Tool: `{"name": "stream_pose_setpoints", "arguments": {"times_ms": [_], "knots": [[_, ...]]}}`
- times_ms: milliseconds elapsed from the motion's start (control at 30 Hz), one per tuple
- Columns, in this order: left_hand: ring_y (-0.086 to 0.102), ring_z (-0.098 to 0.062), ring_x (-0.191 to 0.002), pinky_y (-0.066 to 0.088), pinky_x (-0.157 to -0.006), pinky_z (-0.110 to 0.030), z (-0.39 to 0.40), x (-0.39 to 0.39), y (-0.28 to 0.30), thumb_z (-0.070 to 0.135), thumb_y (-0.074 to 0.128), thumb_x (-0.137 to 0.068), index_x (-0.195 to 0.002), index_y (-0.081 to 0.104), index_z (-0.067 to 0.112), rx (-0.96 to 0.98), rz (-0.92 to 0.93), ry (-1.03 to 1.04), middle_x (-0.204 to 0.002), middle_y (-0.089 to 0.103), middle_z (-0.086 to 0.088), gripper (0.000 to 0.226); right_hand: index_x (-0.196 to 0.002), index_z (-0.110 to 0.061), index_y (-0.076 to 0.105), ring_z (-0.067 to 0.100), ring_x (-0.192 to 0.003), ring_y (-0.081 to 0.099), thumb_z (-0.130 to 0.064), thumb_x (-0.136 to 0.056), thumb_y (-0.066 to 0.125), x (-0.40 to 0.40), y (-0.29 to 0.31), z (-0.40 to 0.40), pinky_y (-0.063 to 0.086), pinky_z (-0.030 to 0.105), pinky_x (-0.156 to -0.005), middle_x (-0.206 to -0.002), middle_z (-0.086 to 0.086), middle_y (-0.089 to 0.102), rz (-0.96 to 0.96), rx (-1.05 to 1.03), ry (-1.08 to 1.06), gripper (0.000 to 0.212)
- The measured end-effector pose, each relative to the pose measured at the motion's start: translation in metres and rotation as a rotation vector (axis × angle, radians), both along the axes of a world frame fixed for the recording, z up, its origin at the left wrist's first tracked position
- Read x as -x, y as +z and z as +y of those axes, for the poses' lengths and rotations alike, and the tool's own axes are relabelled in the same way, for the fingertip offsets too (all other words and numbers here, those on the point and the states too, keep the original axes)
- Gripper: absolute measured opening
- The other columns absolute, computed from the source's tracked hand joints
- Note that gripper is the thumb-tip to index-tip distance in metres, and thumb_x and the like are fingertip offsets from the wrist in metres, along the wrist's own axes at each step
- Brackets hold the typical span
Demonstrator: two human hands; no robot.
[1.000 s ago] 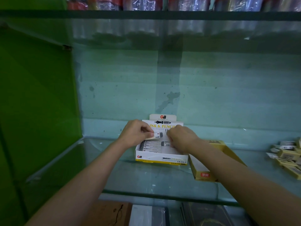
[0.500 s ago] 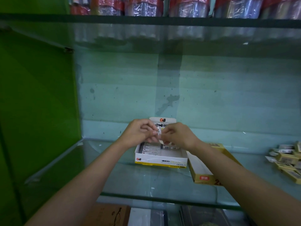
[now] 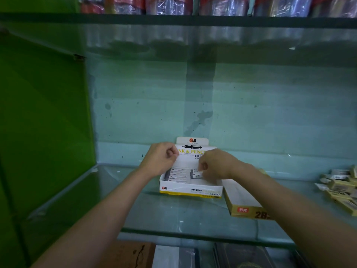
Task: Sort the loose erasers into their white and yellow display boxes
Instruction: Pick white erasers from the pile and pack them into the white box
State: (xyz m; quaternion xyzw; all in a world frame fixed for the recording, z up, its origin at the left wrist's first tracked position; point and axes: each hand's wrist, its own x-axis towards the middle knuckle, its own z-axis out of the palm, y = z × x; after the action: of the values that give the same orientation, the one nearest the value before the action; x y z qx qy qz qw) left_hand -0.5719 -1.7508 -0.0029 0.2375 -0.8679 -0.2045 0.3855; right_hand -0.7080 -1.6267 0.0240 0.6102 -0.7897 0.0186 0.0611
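Observation:
The white display box (image 3: 190, 189) stands at the middle of the glass shelf with its printed lid upright. A row of sleeved erasers (image 3: 178, 174) fills its left part. My right hand (image 3: 214, 165) pinches a white eraser (image 3: 196, 174) low inside the box's right part. My left hand (image 3: 161, 161) hovers in front of the lid's left edge with its fingers curled; nothing shows between them. The yellow display box (image 3: 244, 209) lies right of the white one, partly under my right forearm. Several loose erasers (image 3: 340, 186) lie in a pile at the far right.
A green side panel (image 3: 44, 113) closes the shelf on the left. The glass shelf's front edge (image 3: 193, 234) runs below my forearms. An upper glass shelf holds plastic-wrapped goods (image 3: 173, 4). A brown box (image 3: 131, 254) sits below.
Both hands pinched the eraser together above the box; now my right hand alone has brought it down into the box's right part. My left hand has drawn back left.

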Motion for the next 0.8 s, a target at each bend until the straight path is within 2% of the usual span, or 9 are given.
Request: {"name": "stream_pose_setpoints", "arguments": {"times_ms": [67,133,200,300,400,633,800], "knots": [[0.049,0.008,-0.053,0.034,-0.055,-0.003,-0.001,0.000,-0.001,0.003,0.060,-0.079,-0.074,0.067,0.014,0.004,-0.015,-0.003,-0.060,0.053,0.011,0.014,-0.085,-0.028,0.053,0.022,-0.103,0.055,-0.020,-0.080,0.057,0.001,-0.004,-0.004,0.040,0.026,-0.077,-0.110,0.001,0.061,0.034,0.032,-0.005,0.011],[0.048,0.004,-0.050,0.034,-0.055,-0.004,-0.001,0.000,-0.001,0.005,0.060,-0.080,-0.073,0.066,0.016,0.004,-0.025,0.001,-0.060,0.053,0.011,0.014,-0.073,-0.027,0.045,0.021,-0.104,0.054,-0.019,-0.082,0.056,0.001,-0.007,-0.004,0.035,0.025,-0.075,-0.108,0.001,0.061,0.073,0.047,-0.003,0.016],[0.046,0.002,-0.051,0.037,-0.058,-0.012,0.000,0.000,-0.002,0.008,0.061,-0.080,-0.074,0.066,0.018,0.006,-0.032,0.003,-0.061,0.055,0.009,0.012,-0.066,-0.026,0.043,0.021,-0.102,0.055,-0.019,-0.083,0.056,0.001,-0.007,-0.004,0.035,0.025,-0.074,-0.107,0.001,0.063,0.073,0.039,-0.003,0.022],[0.048,0.001,-0.057,0.041,-0.064,-0.021,0.002,0.000,-0.001,0.015,0.063,-0.081,-0.076,0.066,0.022,0.011,-0.060,0.005,-0.065,0.058,0.009,0.009,-0.075,-0.025,0.055,0.024,-0.099,0.058,-0.019,-0.083,0.053,0.004,0.000,-0.002,0.043,0.028,-0.075,-0.104,0.002,0.065,0.001,0.068,0.020,0.010],[0.050,0.001,-0.061,0.043,-0.067,-0.023,0.010,0.006,0.006,0.019,0.064,-0.081,-0.076,0.065,0.025,0.035,-0.096,-0.016,-0.067,0.058,0.012,0.008,-0.089,-0.020,0.066,0.022,-0.098,0.059,-0.019,-0.085,0.055,0.011,0.012,0.006,0.049,0.032,-0.085,-0.104,0.002,0.066,-0.099,0.168,0.029,0.012],[0.060,-0.012,-0.075,0.049,-0.073,-0.027,0.053,0.040,0.027,0.021,0.064,-0.080,-0.080,0.067,0.024,0.077,-0.189,-0.110,-0.076,0.066,0.003,0.004,-0.098,-0.016,0.067,0.020,-0.097,0.058,-0.020,-0.086,0.055,0.028,0.019,0.046,0.044,0.028,-0.082,-0.105,0.004,0.065,-0.113,0.242,0.046,0.018],[0.058,-0.012,-0.071,0.042,-0.062,-0.019,0.099,0.086,0.031,0.018,0.063,-0.082,-0.087,0.069,0.018,0.100,-0.213,-0.211,-0.077,0.066,0.000,0.008,-0.105,-0.015,0.065,0.020,-0.097,0.057,-0.022,-0.085,0.059,0.052,0.027,0.094,0.042,0.028,-0.083,-0.108,0.007,0.062,-0.119,0.245,-0.011,0.022]]}}
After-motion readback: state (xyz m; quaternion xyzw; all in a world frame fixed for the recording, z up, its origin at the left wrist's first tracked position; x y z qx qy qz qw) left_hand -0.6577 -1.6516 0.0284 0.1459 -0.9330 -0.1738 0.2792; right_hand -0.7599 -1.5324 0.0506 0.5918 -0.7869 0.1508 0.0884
